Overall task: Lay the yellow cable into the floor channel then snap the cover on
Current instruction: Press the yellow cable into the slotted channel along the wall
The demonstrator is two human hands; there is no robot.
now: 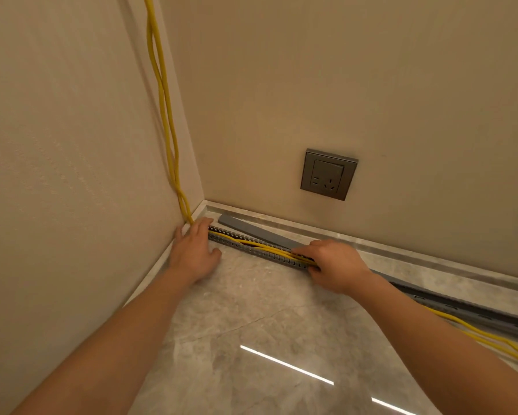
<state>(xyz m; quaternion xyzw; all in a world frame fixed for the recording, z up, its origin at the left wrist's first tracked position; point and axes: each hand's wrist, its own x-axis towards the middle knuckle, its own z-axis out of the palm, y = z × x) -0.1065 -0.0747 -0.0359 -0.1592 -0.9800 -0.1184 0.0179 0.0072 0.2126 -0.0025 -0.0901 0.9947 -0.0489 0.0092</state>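
Thin yellow cable [253, 242] down the wall corner, then along inside the slotted grey plastic floor channel [260, 255], long axis from corner toward lower right. Left hand [193, 250] at the corner end, fingers [202, 224] spread flat. Right hand [334, 265] farther along, fingers [304, 250] narrowed, pressing cable down. Flat grey cover strip [251, 229] loose just behind, nearer the right hand.

Glossy marble floor [251, 310]; matt grey plastic channel [251, 250]

Yellow cable [165, 94], grey slotted channel [251, 250], grey cover [251, 227], bronze-grey socket [329, 174], beige walls [311, 70], grey-beige marbled floor [251, 319].
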